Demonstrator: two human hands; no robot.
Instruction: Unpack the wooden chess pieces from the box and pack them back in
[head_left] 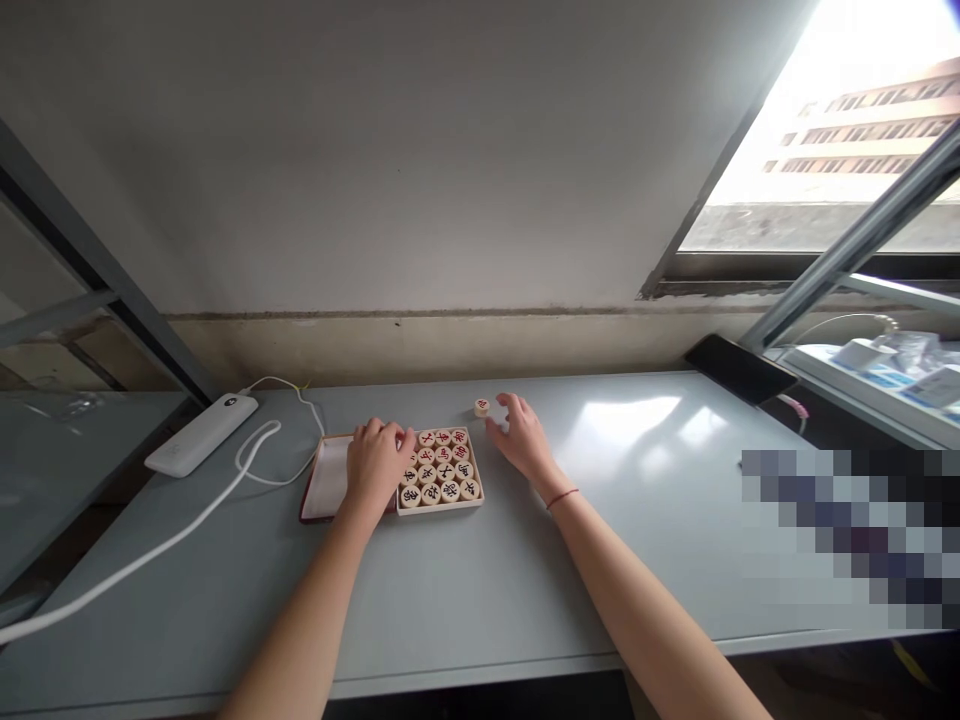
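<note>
An open box point(441, 508) lies on the grey desk, its tray filled with rows of round wooden pieces marked in red and black characters. The box's lid point(327, 482) is folded out to the left. My left hand point(375, 456) rests over the lid and the tray's left edge, fingers bent; whatever its fingertips touch at the upper left is hidden. One round piece with a red mark point(481, 408) stands on the desk behind the tray's right corner. Just right of it, my right hand point(519, 432) hovers with thumb and fingers apart, holding nothing.
A white power bank point(201, 436) with a white cable point(172, 540) lies at the left. A black phone point(741, 368) sits at the back right, near metal bars and a shelf with packages point(885, 375). The wall rises behind the desk point(465, 620).
</note>
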